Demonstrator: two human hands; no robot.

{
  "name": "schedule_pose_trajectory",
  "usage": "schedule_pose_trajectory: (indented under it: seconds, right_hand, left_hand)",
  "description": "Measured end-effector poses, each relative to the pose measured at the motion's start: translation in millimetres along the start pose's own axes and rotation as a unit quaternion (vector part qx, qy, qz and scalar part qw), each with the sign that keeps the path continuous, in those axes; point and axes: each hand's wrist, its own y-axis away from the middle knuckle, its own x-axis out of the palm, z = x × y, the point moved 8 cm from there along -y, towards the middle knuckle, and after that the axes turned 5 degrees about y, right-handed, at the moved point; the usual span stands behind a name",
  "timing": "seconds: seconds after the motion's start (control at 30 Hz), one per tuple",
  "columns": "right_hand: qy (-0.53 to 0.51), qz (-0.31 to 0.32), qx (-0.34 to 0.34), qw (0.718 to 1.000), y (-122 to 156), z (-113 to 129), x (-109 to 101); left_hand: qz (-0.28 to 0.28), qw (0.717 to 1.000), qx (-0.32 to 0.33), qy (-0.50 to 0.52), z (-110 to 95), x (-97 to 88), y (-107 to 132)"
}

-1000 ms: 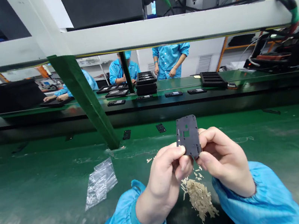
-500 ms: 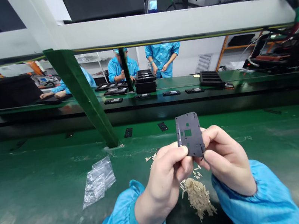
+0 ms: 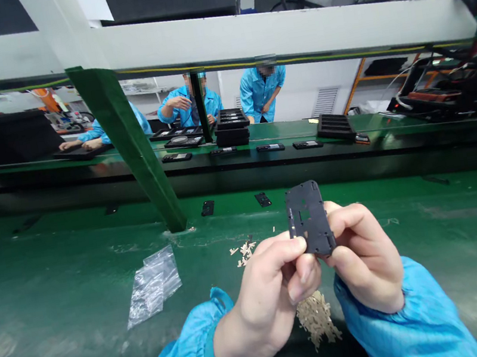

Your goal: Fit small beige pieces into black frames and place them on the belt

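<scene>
A small dark grey plastic plate [image 3: 308, 218] with cut-outs stands upright in front of me, above the green bench [image 3: 57, 291]. My right hand [image 3: 364, 258] grips its lower right edge with closed fingers. My left hand [image 3: 270, 303] pinches at the plate's lower left corner, thumb and forefinger pressed together. Under my hands lies a heap of tiny beige parts [image 3: 315, 318]. A few more beige bits [image 3: 244, 249] are scattered just beyond my left hand.
A crumpled clear plastic bag [image 3: 151, 286] lies left of my hands. A slanted green post [image 3: 129, 147] rises from the bench. Two small black parts [image 3: 207, 208] sit on the belt behind. Stacked black trays [image 3: 233, 128] and co-workers in blue coats are across the line.
The plate has turned a little to the right and sits slightly lower in view. Both hands kept their hold and shifted with it. The view has tipped up a bit.
</scene>
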Motion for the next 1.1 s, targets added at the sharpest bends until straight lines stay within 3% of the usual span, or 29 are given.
schedule_pose_trajectory:
  seconds: [0.37, 0.67, 0.93, 1.1]
  right_hand:
    - [0.053, -0.039, -0.016, 0.998, -0.1, -0.5, -3.1]
    - [0.144, -0.052, -0.075, 0.985, -0.5, 0.8, -2.7]
    - [0.031, -0.012, -0.022, 0.999, 3.5, -1.5, -2.5]
    - [-0.067, -0.011, 0.044, 0.997, 7.3, -10.6, -3.1]
  left_hand:
    - [-0.011, 0.999, -0.002, 0.050, 12.3, 1.0, 3.1]
    - [-0.009, 0.995, -0.021, 0.097, 14.3, 0.4, 1.1]
    - [0.019, 0.995, -0.033, 0.090, 12.9, 3.8, 0.1]
    - [0.015, 0.999, -0.001, 0.028, 8.6, 1.9, -0.4]
